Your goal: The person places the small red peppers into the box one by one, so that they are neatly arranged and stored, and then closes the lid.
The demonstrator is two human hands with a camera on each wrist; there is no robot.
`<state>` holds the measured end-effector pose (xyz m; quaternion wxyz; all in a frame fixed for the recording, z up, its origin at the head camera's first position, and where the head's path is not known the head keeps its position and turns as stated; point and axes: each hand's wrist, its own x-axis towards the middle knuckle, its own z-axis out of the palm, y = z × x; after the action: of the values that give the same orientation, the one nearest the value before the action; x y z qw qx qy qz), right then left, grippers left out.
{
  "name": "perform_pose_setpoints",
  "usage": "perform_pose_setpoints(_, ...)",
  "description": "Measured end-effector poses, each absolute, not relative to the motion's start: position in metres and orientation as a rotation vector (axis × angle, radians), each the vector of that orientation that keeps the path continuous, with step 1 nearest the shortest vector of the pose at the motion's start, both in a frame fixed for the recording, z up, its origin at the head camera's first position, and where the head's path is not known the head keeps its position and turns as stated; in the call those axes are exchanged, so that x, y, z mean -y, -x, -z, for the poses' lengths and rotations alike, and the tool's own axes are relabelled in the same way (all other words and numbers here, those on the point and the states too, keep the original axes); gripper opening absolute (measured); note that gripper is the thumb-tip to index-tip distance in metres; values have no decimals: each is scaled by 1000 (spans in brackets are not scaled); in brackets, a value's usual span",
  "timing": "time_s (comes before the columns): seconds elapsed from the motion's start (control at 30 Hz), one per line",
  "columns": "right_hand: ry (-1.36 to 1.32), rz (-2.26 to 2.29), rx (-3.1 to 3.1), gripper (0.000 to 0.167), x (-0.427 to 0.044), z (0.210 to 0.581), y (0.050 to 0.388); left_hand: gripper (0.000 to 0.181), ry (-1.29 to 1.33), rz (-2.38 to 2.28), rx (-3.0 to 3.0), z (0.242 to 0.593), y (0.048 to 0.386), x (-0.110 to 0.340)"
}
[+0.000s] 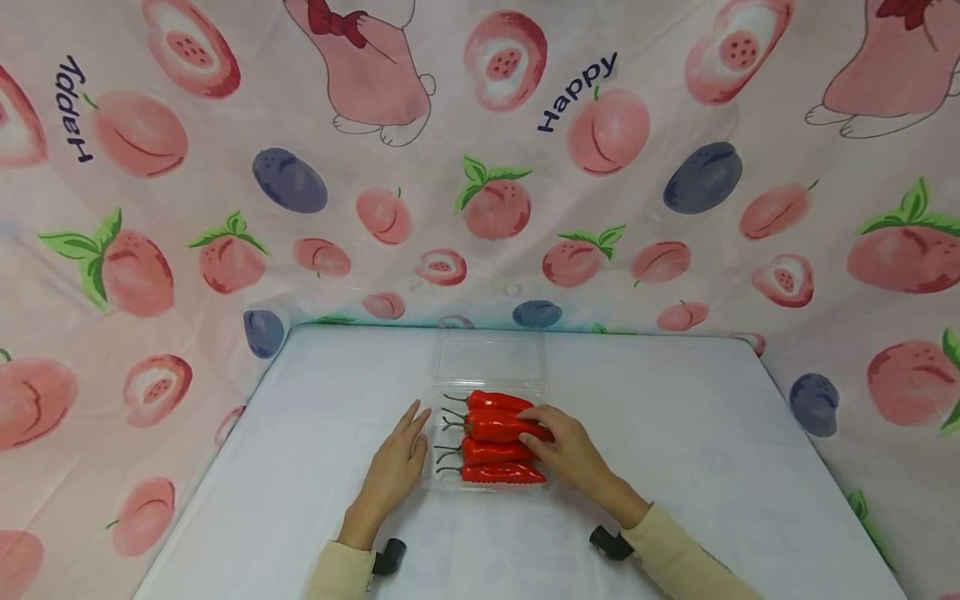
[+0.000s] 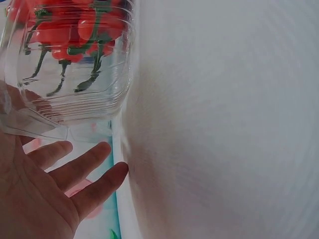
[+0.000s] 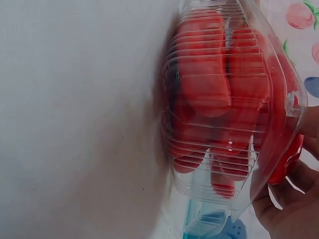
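Note:
Several red peppers [image 1: 495, 428] with green stems lie side by side in a clear plastic container [image 2: 75, 109], stems pointing left in the head view. The container's clear lid [image 1: 489, 360] is folded back, away from the person. My right hand [image 1: 567, 446] pinches the tip end of one upper pepper between thumb and fingers, over the container's right rim. In the right wrist view those fingers are partly behind the rim. At the container's left side is my left hand [image 1: 397, 464], its fingers extended; the left wrist view shows the thumb behind the clear wall.
The container stands on a white table [image 1: 675, 417]. Behind and at both sides hangs a pink fruit-patterned cloth [image 1: 420, 183]. Black wrist mounts [image 1: 390, 557] show at both cuffs.

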<state>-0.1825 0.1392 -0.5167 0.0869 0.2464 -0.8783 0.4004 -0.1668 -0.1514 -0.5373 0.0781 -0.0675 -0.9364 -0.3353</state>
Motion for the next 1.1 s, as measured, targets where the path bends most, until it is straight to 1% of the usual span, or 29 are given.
perform_pose_setpoints(0.27,-807,-1114,2646,31,-137,517,183,44,192,1002,2819,537,167,152)
perform_pose_setpoints(0.67,-856,-1058,2743,35,-138,506,182,45,201,1005,2813,537,167,152)
perform_pose_setpoints(0.87,-929,-993,2785,34,-139,505,183,45,191,1005,2822,537,167,151)
perform_pose_setpoints(1.1,-865,-953,2779,35,-136,509,181,45,188,992,2827,538,167,152)
